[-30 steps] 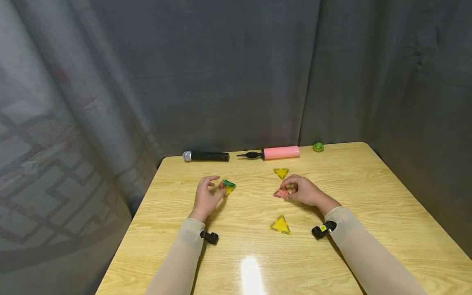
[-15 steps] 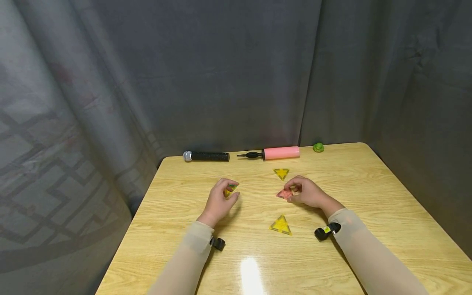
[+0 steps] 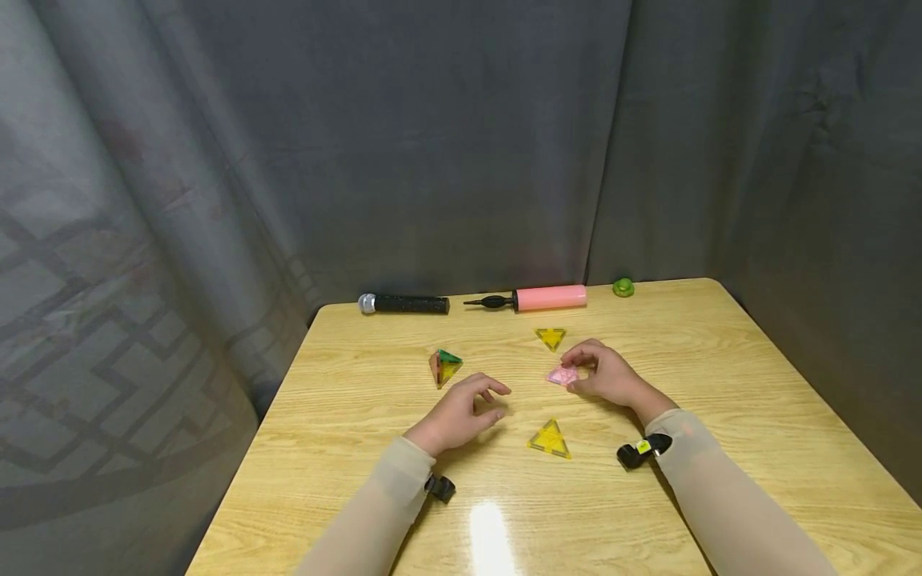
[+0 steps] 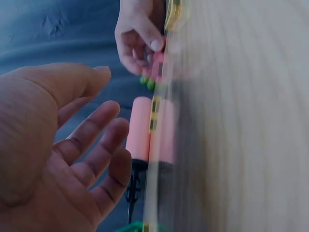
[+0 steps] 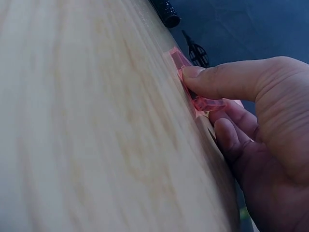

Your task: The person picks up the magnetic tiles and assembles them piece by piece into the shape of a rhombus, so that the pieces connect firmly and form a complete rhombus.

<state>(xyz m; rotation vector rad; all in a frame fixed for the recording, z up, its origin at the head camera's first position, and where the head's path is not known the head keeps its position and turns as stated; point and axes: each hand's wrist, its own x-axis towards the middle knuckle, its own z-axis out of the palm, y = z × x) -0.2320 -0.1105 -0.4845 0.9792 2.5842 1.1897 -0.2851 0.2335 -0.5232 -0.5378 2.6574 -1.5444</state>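
1. My right fingers [image 3: 583,350] pinch a pink piece [image 3: 561,375], thumb on 1 side and fingertips on the other. It sits low; whether it touches the table [image 3: 288,448], I can't tell.
2. From the right wrist, 1 rim of the piece runs along the table and another juts toward my fingers; I can't say if it is 1 tile or 2.
3. My left fingers [image 4: 107,145] are relaxed and hold nothing, curved with a gap before the thumb. They hang between the pink piece and the brown, green and yellow cluster [image 3: 445,368], which rests past them to the left.
4. The step in hand, as I judge it, is handling the pink piece. A light pinch near its edge seems best, leaving the far rim free for my left fingers.
5. The near yellow triangle [image 3: 550,439] lies on my side of my right fingers, the far yellow triangle [image 3: 551,338] just beyond them. A low, short path between these 2 should avoid nudging either.
6. Squeezing hard could twist the piece; I'd steady my wrist and approach squarely with my left fingers.
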